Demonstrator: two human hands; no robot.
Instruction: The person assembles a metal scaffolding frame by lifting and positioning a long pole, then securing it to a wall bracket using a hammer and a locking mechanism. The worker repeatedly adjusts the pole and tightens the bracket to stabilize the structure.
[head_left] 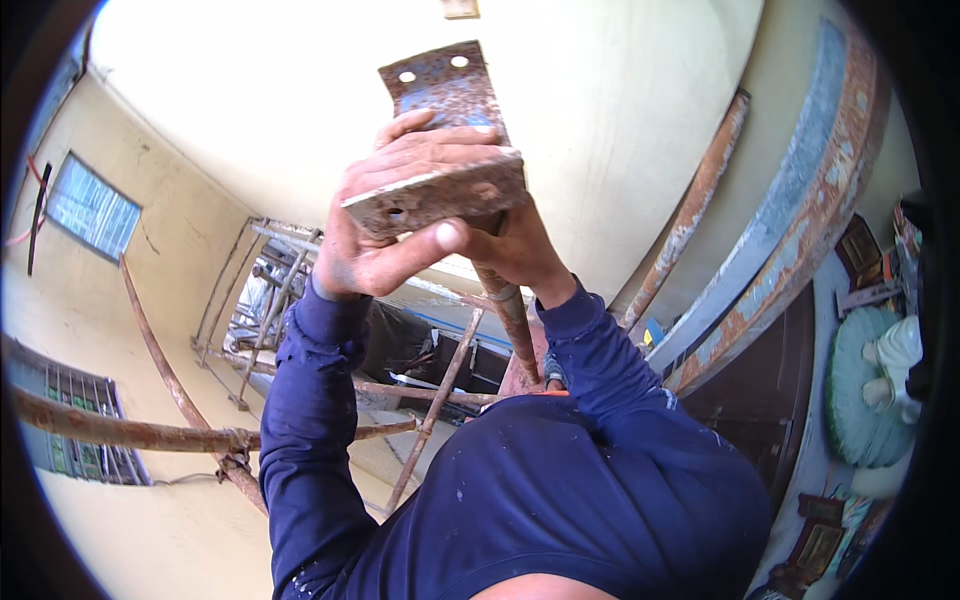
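Raised in front of me is a rusty, U-shaped steel bracket [450, 195] with bolt holes in its flanges and flecks of blue paint. My left hand [385, 185] is closed round it, fingers lying between the two flanges and thumb under the nearer one. Below the bracket a rusty metal pole [515, 325] runs downward. My right hand [530, 245] is closed round the top of this pole, just under the bracket; most of its fingers are hidden. How bracket and pole join is hidden by my hands.
A rusty scaffold pole [130, 432] crosses at the left, tied to a slanting one. More scaffold poles [440, 400] stand below and behind my arms. Rust-stained beams [780, 210] rise at the right, beside a dark door [755, 390]. A pale wall [620, 90] lies ahead.
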